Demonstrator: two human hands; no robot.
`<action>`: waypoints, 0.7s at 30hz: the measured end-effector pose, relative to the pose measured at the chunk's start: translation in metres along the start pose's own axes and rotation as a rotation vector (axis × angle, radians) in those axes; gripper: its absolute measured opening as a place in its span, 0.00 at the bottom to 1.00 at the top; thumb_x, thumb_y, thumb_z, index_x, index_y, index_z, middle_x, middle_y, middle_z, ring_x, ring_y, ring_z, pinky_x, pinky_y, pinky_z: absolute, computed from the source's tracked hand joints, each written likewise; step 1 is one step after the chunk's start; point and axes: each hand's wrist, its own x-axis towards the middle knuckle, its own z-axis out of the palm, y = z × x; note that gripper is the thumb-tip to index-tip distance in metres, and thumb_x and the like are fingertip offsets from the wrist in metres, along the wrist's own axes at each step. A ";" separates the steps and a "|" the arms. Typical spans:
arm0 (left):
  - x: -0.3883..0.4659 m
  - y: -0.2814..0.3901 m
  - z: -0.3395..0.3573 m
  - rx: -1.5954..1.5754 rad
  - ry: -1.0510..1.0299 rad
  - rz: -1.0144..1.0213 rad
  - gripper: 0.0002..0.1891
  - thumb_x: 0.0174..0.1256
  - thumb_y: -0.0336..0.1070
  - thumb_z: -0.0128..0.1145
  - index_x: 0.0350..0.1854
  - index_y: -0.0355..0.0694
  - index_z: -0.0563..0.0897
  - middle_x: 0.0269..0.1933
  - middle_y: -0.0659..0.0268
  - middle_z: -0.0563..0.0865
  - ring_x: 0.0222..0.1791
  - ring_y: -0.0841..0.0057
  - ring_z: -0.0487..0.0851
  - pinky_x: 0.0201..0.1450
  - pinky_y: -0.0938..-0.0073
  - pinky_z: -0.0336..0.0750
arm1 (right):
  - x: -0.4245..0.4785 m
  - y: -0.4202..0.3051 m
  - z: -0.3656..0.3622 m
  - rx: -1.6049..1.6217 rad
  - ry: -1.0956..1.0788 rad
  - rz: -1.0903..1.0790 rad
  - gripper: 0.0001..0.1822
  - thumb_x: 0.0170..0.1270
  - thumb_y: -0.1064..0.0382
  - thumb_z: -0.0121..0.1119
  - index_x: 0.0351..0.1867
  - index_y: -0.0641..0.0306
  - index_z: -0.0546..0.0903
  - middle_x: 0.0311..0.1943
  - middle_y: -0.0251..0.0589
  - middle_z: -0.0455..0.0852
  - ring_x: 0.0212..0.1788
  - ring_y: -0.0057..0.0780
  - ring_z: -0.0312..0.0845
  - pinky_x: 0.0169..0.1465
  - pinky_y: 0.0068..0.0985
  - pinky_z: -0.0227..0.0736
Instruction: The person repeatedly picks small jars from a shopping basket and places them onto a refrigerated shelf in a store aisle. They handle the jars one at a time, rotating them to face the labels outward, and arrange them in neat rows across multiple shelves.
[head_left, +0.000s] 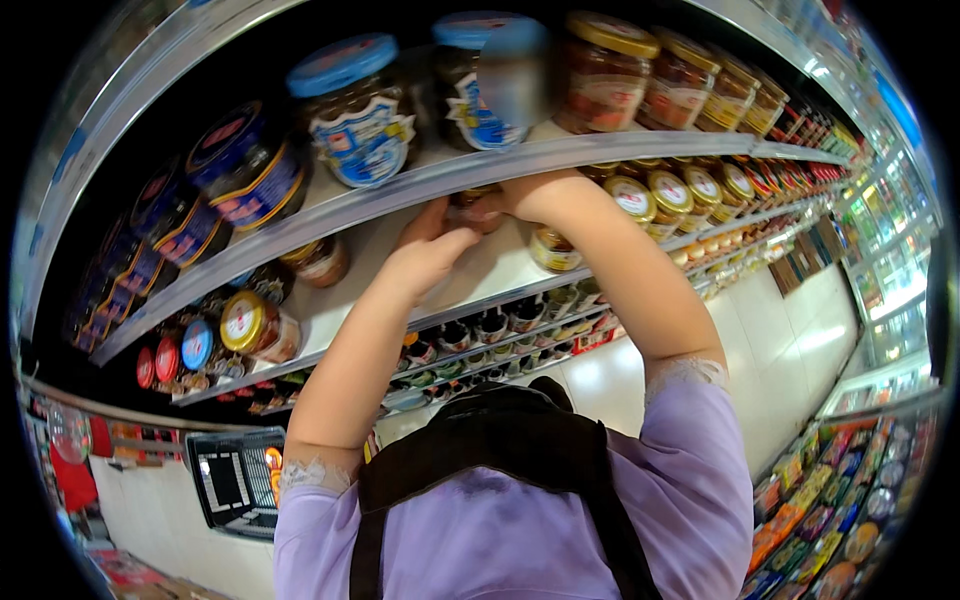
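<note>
Both hands reach in under the upper shelf's metal front edge. My left hand (429, 251) curls around the near left side of a small glass jar (478, 195), its thumb pointing right. From the other side my right hand (510, 201) grips the same jar, and the shelf edge hides part of that hand. Only a bit of the jar's gold lid and reddish-brown body shows between the fingers. Beneath the hands is the white lower shelf board (457, 274). A gold-lidded jar (555, 251) stands to the right, near my right forearm; another jar (319, 262) stands to the left.
Large blue-lidded jars (364, 112) and gold-lidded jars (606, 75) line the upper shelf, whose metal front edge (420, 184) crosses above my wrists. More jars (255, 326) stand at the lower left. A dark shopping basket (236, 480) is behind on the left; packaged goods (832, 495) fill a display on the right.
</note>
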 end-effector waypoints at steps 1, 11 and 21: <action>-0.001 0.002 0.001 -0.013 -0.016 0.008 0.34 0.57 0.30 0.53 0.68 0.32 0.59 0.66 0.58 0.66 0.65 0.70 0.64 0.65 0.74 0.56 | -0.001 0.000 0.000 -0.017 -0.018 0.018 0.27 0.47 0.47 0.68 0.45 0.64 0.81 0.41 0.52 0.83 0.45 0.47 0.78 0.50 0.36 0.70; -0.016 -0.014 0.000 -0.053 0.064 0.121 0.39 0.56 0.33 0.53 0.69 0.27 0.52 0.53 0.59 0.76 0.47 0.79 0.75 0.52 0.81 0.70 | -0.013 -0.019 -0.001 0.055 0.057 0.009 0.31 0.47 0.50 0.69 0.50 0.68 0.76 0.45 0.54 0.81 0.49 0.47 0.75 0.52 0.34 0.69; -0.059 -0.015 -0.017 0.111 0.200 0.294 0.36 0.57 0.30 0.57 0.67 0.26 0.57 0.69 0.47 0.61 0.72 0.67 0.56 0.69 0.73 0.54 | -0.029 -0.055 -0.006 0.265 0.025 0.058 0.33 0.48 0.53 0.70 0.53 0.70 0.71 0.43 0.55 0.80 0.47 0.49 0.76 0.50 0.34 0.70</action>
